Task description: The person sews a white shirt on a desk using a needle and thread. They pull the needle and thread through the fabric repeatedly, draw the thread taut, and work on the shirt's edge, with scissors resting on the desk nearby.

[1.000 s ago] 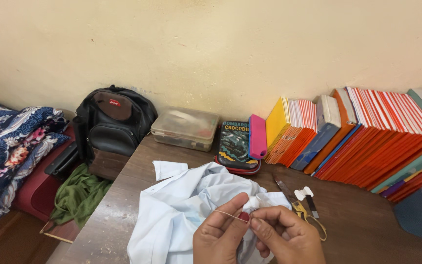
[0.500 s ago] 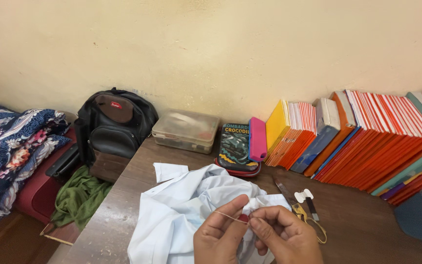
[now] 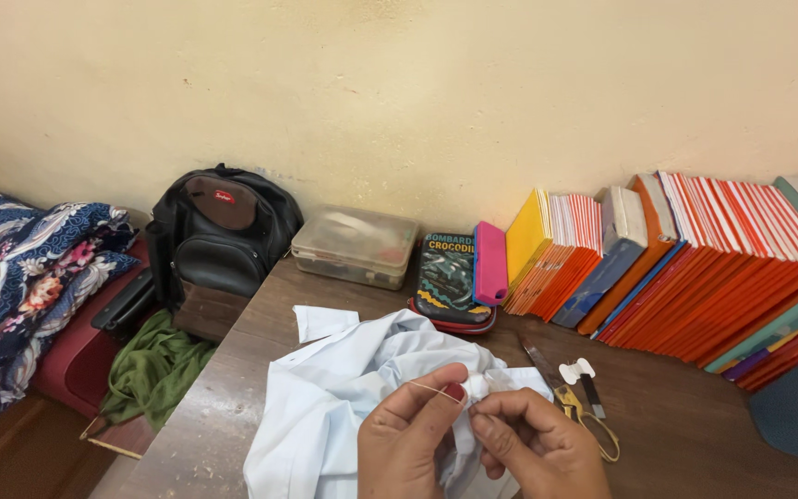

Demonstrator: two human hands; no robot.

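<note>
Wooden table [image 3: 695,434], against a cream wall. Along the back: clear plastic box [image 3: 355,245], pink case [image 3: 489,263], leaning row of orange and red books [image 3: 695,259]. Scissors [image 3: 574,407] and a white thread bobbin [image 3: 575,371] lie just right of the hands. Black backpack [image 3: 223,231] stands off the table's left end.

Pale blue garment [image 3: 344,397] bunched at the near edge — both hands on it. Left hand [image 3: 413,439] pinches a thin thread [image 3: 431,390] between thumb and forefinger. Right hand [image 3: 533,444] closed — fingertips nip the white fold; needle not discernible.
</note>
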